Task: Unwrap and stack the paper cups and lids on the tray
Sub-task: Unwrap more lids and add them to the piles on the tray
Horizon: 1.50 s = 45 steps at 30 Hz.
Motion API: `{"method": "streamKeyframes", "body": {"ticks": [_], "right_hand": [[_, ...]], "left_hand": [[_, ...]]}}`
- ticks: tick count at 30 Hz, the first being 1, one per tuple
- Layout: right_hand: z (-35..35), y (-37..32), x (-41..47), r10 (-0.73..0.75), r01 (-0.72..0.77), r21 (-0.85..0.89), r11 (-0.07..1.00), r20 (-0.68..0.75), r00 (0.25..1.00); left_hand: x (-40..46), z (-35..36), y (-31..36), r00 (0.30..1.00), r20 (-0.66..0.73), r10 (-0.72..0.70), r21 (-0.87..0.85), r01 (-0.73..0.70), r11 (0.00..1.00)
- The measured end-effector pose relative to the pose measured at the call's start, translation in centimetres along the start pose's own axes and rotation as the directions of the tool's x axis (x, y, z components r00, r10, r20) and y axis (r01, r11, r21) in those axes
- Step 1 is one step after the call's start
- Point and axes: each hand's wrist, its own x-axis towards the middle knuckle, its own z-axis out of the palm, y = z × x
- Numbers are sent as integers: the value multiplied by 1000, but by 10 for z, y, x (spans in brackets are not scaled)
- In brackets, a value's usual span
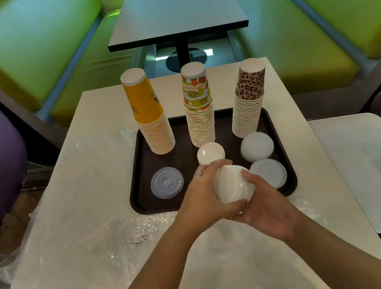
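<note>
Your right hand [266, 204] and left hand [203, 199] curl around a tilted stack of white lids [232, 185] over the tray [137, 179]'s near edge; loosen either grip and the lids could fan out.

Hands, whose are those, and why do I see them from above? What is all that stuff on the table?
There is only one picture. It comes from a camera worn on a person's head, looking down, so you see their arms as they would. The left hand and the right hand together hold a stack of white lids, tipped on its side, just above a dark brown tray. On the tray stand three tall stacks of upside-down paper cups: yellow cups, fruit-pattern cups and leopard-print cups. In front of them lie more lids: a clear lid pile, a white lid pile and two pale lid piles. Crinkly clear plastic wrap lies on the white table.
</note>
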Motion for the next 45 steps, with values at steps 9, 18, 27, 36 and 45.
{"method": "streamKeyframes", "body": {"ticks": [9,18,27,36,45], "right_hand": [[-4,-4,10,20,-21,88,996,16,1000],[-24,-18,18,-88,125,236,964,-161,983],[-40,-41,11,-201,240,180,954,-211,957],[-48,-36,11,-160,200,204,958,-199,967],[-47,-37,14,-139,171,182,968,-172,975]], "left_hand": [[14,-9,-6,992,95,-87,-243,108,964],[37,-6,-15,954,-171,-246,-75,236,969],[54,41,-43,937,-107,-331,240,348,906],[58,57,-57,950,-134,-283,329,312,891],[45,38,-37,952,-263,-158,74,183,980]]}}
